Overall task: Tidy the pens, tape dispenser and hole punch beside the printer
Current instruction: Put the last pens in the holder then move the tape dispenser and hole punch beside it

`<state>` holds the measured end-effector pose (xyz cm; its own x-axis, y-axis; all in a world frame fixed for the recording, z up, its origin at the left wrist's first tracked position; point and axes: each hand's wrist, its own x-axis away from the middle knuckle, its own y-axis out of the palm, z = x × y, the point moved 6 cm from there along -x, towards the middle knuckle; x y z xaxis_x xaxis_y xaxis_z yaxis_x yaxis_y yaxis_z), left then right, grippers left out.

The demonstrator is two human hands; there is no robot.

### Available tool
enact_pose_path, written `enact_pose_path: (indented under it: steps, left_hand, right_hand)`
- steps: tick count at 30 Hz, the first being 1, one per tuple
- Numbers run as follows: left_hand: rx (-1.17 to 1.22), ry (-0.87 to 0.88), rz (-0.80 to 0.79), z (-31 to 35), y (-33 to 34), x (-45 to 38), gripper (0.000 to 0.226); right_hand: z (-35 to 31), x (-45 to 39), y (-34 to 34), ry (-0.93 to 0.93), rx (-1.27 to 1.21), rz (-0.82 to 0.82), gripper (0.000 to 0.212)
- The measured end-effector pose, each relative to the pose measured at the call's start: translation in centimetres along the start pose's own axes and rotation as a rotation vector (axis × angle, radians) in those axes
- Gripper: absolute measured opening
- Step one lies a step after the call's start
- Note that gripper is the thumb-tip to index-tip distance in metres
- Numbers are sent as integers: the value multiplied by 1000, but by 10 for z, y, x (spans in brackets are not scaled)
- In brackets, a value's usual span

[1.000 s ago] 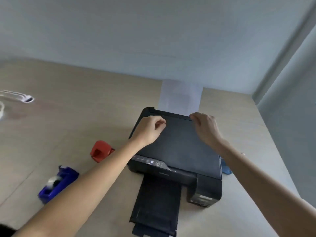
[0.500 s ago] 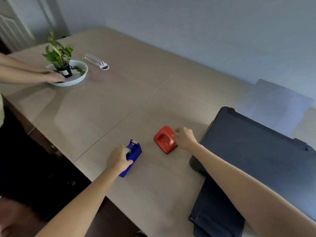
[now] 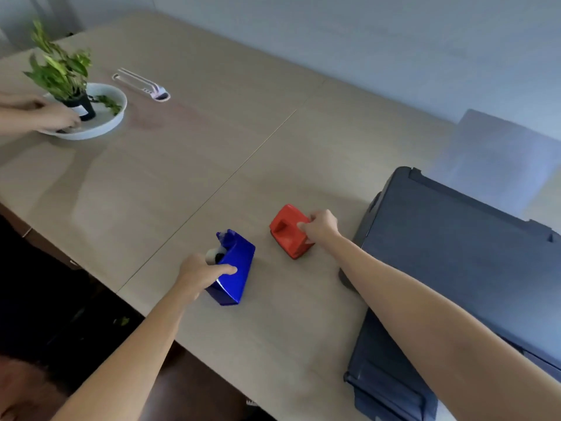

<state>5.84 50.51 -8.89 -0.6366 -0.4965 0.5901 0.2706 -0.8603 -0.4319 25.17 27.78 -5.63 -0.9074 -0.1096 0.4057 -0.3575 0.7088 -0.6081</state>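
A blue tape dispenser (image 3: 236, 268) sits tipped on the wooden table (image 3: 188, 165), near its front edge. My left hand (image 3: 200, 273) grips its near end, thumb on the blue side. A red hole punch (image 3: 287, 230) lies just to its right. My right hand (image 3: 320, 227) holds the punch's right end. The dark printer (image 3: 461, 250) stands at the right, close beside the punch, with its output tray (image 3: 385, 381) extended toward me. No pens show in this view.
At the far left stands a white bowl (image 3: 100, 126) with a small potted plant (image 3: 63, 71); another person's hands (image 3: 45, 117) rest on it. A white clip-like object (image 3: 142, 85) lies behind the bowl. A pale wall runs along the table's far side.
My hands left the printer's top and came down to the left of it. My left hand closed on the tape dispenser and tipped it; my right hand closed on the hole punch.
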Motion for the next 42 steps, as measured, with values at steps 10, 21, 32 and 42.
enact_pose_path:
  steps: [10,21,32,42]
  left_hand:
    - [124,287,-182,141,54,75,25]
    - [-7,518,-580,235,287,235,23]
    - [-412,408,-770,149,535,355,42]
    - [-629,547,-323,121,584,322,33]
  right_hand:
    - [-11,49,-173,-145,-335,171,26]
    - [175,182,-429,-70,-556,506,19]
    - [439,273,-517,295,-709,762,17]
    - [542,231,-472,503,-762,655,19]
